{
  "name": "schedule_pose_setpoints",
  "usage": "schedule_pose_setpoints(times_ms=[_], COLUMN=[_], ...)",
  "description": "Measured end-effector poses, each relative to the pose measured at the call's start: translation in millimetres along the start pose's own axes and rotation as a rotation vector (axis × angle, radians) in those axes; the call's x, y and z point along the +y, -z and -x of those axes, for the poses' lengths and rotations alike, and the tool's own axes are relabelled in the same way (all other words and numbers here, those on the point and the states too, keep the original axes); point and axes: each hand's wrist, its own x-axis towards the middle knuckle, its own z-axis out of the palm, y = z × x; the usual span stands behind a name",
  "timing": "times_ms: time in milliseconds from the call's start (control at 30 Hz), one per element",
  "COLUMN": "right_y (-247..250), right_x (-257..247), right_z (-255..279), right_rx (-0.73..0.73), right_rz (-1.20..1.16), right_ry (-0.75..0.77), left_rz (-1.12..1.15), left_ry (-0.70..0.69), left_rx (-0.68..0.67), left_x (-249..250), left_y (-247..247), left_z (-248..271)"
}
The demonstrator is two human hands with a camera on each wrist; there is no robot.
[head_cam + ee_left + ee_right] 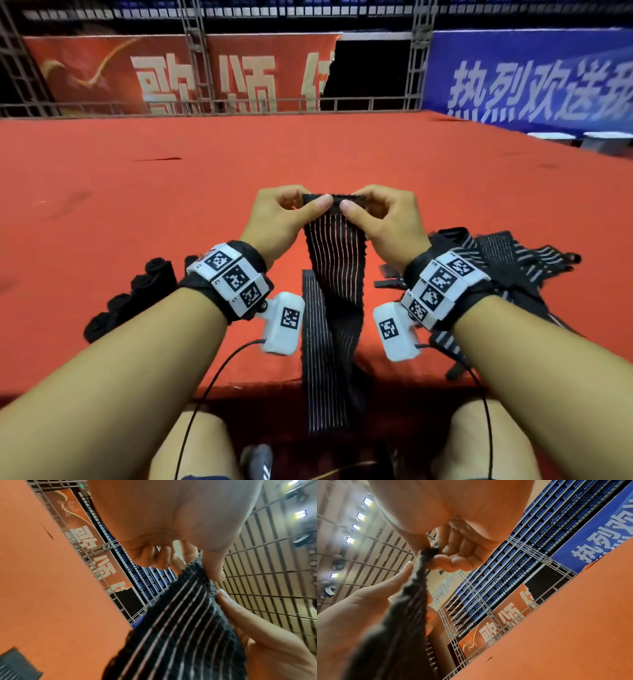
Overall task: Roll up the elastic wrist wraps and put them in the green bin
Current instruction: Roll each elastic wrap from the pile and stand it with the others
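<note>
Black striped wrist wrap (334,274) hangs over the red counter (137,205). Left hand (284,216) and right hand (387,216) both pinch its top edge.

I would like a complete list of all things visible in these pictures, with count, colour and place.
striped wrap: one, black with pale stripes, top end pinched by both hands, rest hanging over the platform edge
unrolled wraps: a pile, count unclear, black and striped, right of the right wrist
rolled wraps: several, black, in a row left of the left forearm
carpet: one, red-orange, covering the platform
banners: two, red and blue, behind the platform
wrist trackers: two, white with black markers
left hand: pinching the wrap
right hand: pinching the wrap
</note>
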Motion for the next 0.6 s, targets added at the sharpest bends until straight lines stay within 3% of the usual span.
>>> schedule_pose_setpoints(times_ms=[300,600], right_y=[24.3,17.9], right_x=[-61.6,-58.1], right_z=[8.8,5.7], right_rx=[0.005,-0.035], right_rz=[-0.037,-0.089], right_ry=[0.091,-0.044], left_rz=[0.039,0.017], left_ry=[-0.061,0.048], left_rx=[-0.061,-0.068], left_x=[68.7,58.7], left_y=[-4.7,-0.6], left_z=[18.5,15.5])
